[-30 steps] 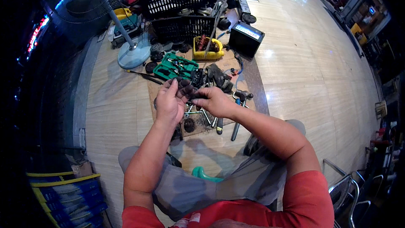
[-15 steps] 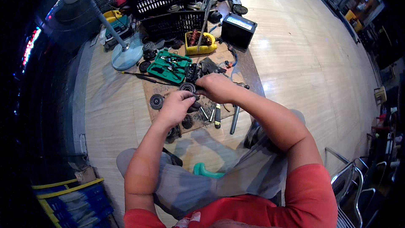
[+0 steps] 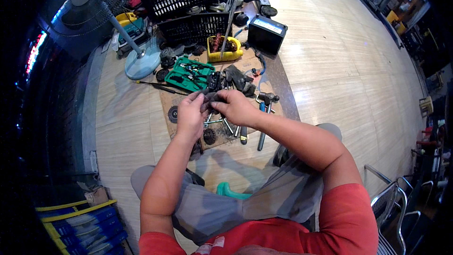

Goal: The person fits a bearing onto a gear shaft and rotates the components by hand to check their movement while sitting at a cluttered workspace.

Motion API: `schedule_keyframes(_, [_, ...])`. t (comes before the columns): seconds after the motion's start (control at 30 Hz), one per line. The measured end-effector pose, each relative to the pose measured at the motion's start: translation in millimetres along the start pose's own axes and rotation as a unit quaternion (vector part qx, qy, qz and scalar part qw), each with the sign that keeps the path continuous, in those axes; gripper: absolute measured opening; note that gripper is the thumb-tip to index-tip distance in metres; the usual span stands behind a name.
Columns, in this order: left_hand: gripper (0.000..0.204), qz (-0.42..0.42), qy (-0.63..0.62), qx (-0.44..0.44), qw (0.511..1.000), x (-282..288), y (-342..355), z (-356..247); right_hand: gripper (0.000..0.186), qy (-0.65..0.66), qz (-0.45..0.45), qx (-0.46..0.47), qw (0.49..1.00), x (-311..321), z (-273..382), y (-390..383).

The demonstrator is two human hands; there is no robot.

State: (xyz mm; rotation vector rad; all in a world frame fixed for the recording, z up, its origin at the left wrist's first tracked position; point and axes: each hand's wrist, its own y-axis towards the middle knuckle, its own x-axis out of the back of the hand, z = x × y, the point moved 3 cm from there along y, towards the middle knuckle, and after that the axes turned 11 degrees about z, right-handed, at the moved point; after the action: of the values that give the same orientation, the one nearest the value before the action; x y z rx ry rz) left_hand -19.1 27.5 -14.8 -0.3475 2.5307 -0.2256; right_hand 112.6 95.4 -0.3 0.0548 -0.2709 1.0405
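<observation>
Both hands are brought together above the cardboard [image 3: 227, 147] on the floor, pinching a dark, greasy round part [image 3: 211, 97] between them. My left hand [image 3: 190, 116] grips it from the left, fingers curled; my right hand [image 3: 236, 107] closes on it from the right. The fingers hide most of the part. Below them lie metal rods or sockets [image 3: 227, 125] and a dark toothed wheel [image 3: 209, 136]. A black ring-shaped disc [image 3: 173, 114] rests left of my left hand. Right of my right hand are a hammer [image 3: 269, 98] and a yellow-and-black handled tool [image 3: 243, 136].
Beyond my hands lie an open green tool case [image 3: 175, 81] and a cut yellow jug [image 3: 213, 57] with greasy parts. A black battery [image 3: 267, 35] stands at the back right, black crates [image 3: 193, 26] behind. At left stands a fan [image 3: 137, 66]; a green object [image 3: 231, 191] is between my legs.
My hands have drawn closer together; the left has shifted left and up a little. The dark part is now more covered by fingers, and the hammer and rods show more.
</observation>
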Motion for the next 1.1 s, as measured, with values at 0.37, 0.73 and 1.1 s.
schedule_keyframes(0.37, [0.018, 0.044, -0.113, -0.081, 0.989, 1.5, -6.0, -18.2, 0.020, -0.087, -0.013, 0.034, 0.996, -7.6, -6.1, 3.2])
schedule_keyframes(0.73, [0.015, 0.069, -0.089, -0.085, 0.990, -0.2, -6.8, -10.6, 0.042, -0.001, -0.016, 0.055, 0.998, -0.9, 4.8, 4.9])
schedule_keyframes(1.1, [0.015, 0.103, -0.094, -0.067, 0.988, -9.5, -13.2, -4.7, 0.027, -0.018, -0.033, 0.078, 0.996, 1.3, 0.9, 8.0])
